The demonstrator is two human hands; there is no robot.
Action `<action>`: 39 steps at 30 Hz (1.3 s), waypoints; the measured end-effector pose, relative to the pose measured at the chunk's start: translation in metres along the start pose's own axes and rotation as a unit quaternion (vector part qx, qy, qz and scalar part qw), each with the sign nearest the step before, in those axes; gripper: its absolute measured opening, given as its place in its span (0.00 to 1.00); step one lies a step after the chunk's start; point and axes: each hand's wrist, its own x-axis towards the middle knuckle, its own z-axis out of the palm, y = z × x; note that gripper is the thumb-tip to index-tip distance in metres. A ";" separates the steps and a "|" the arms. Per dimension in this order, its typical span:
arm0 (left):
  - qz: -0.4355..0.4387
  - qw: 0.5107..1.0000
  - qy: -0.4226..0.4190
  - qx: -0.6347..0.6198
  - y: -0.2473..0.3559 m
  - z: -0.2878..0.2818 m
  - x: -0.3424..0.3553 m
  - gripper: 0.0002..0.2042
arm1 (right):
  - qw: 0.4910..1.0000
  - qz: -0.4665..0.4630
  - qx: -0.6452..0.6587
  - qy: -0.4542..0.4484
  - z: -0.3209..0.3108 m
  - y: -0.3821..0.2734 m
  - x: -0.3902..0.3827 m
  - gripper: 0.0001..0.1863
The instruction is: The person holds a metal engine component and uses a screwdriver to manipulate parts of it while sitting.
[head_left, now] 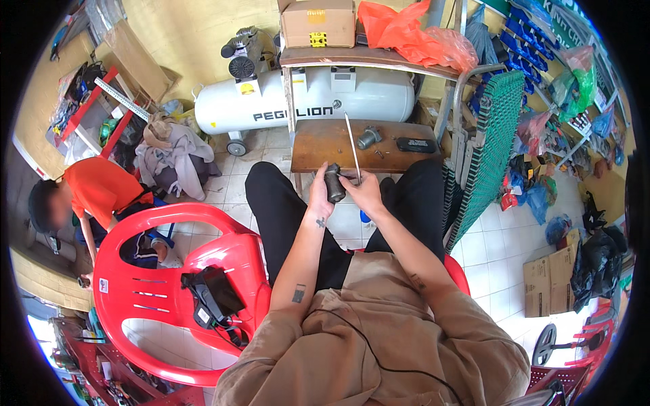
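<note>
My left hand (320,193) holds a dark metal cylindrical part (334,183) between my knees. My right hand (365,193) is beside it, closed on the lower end of a long thin metal rod (353,145) that points up and away from me. On the wooden bench (315,145) ahead lie a second metal part (368,137), a black oblong case (416,145) and a few small pieces that I cannot make out.
A white tank compressor (230,108) stands behind the bench. A red chair (118,287) holding black devices (217,294) is at my left; beyond it a person in orange (101,189) bends down. A green folded lounger (484,162) and cardboard (545,284) are at my right.
</note>
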 end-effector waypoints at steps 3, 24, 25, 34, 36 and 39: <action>-0.017 1.000 0.000 0.024 -0.004 0.003 -0.005 0.14 | 0.999 -0.043 0.016 0.029 -0.001 0.026 0.003 0.12; 0.027 0.997 0.004 0.076 -0.009 0.006 -0.008 0.14 | 0.995 -0.004 0.086 0.059 0.003 0.017 -0.002 0.10; 0.028 0.997 -0.001 0.071 -0.009 0.008 -0.010 0.15 | 0.992 -0.009 0.109 0.062 0.004 0.022 0.000 0.11; 0.049 0.998 -0.030 0.020 -0.007 0.014 -0.014 0.21 | 0.987 0.001 0.143 0.072 0.006 0.033 0.004 0.11; 0.050 0.998 -0.029 0.011 -0.007 0.016 -0.015 0.21 | 0.989 -0.010 0.126 0.078 0.005 0.033 0.004 0.12; 0.045 0.997 -0.046 0.031 -0.008 0.008 -0.011 0.20 | 0.994 -0.030 0.069 0.081 0.004 0.025 0.001 0.13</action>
